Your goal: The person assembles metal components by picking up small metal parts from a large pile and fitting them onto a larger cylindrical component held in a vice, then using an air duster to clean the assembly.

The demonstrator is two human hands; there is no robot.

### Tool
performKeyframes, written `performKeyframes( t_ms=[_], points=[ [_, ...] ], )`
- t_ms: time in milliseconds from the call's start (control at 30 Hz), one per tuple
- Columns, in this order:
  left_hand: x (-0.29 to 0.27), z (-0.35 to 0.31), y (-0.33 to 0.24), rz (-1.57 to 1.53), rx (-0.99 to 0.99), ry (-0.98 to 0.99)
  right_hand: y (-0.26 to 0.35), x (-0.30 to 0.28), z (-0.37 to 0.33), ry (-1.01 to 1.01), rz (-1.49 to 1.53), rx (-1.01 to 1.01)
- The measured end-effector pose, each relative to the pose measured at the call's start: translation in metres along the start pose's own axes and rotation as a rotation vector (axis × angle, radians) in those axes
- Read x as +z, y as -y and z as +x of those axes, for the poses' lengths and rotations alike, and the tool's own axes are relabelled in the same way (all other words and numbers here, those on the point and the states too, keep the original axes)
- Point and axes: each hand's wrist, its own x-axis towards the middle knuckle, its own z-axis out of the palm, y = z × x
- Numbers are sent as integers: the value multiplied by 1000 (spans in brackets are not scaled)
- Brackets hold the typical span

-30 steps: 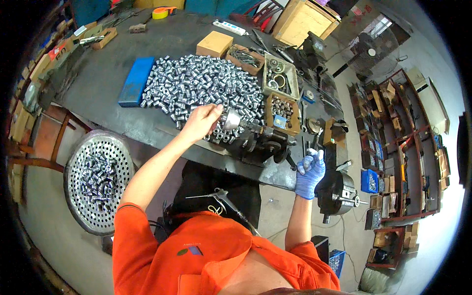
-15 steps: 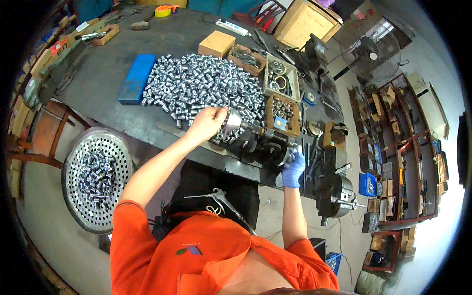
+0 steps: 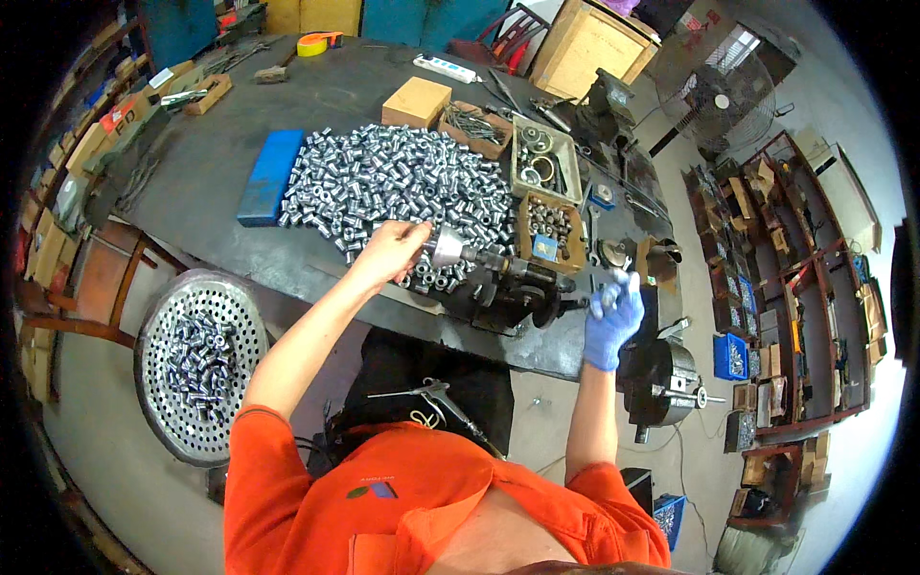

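My bare left hand is closed at the left end of a small bench-mounted spindle fixture. Its fingers pinch at the tip beside the silver cone-shaped chuck; what they hold is hidden. My right hand, in a blue glove, is raised just right of the fixture's dark handwheel, fingers apart and partly bent. Behind the fixture spreads a big heap of shiny metal sleeves. More sleeves lie in a round perforated metal basket at lower left.
A blue block borders the heap. Right of it stand a box of small fittings and a tray of rings. A heavy chuck device sits at the bench's right end. An air blow gun lies on black cloth before me.
My right hand has moved right, away from the handwheel, and its fingers have loosened. My left hand stays at the chuck end. The whole view has shifted slightly.
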Motion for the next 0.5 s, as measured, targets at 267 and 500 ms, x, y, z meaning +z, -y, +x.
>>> performKeyframes(
  t_ms=[267, 500],
  points=[
    [-20, 2, 12, -17, 112, 39, -63, -60, -23, -224, 32, 403],
    [-122, -70, 40, 94, 138, -313, -63, -19, 63, -158, -203, 206]
  ],
)
